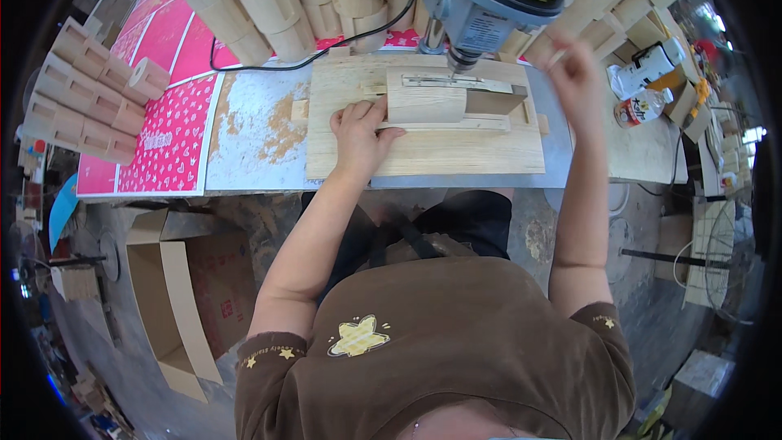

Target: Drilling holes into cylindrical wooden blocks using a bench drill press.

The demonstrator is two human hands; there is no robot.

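A pale wooden cylinder (425, 104) lies on its side in a wooden jig (350, 159) on the metal work table. My left hand (362, 132) is closed on the cylinder's left end, thumb along the near side and fingers over the end. Just above the jig's far side hangs the chuck (463, 59) of a grey drill press (489, 12); whether a bit touches the wood is hidden. My right hand (573, 73) is raised to the right of the drill press, fingers curled and somewhat blurred. What it grips, if anything, cannot be made out.
Stacked slotted wooden cylinders (90, 102) stand at the left, with more (261, 8) behind the jig. A black cable (314, 61) crosses the table near sawdust (273, 130). A plastic bottle (643, 107) is at the right; an open cardboard box (175, 301) sits on the floor.
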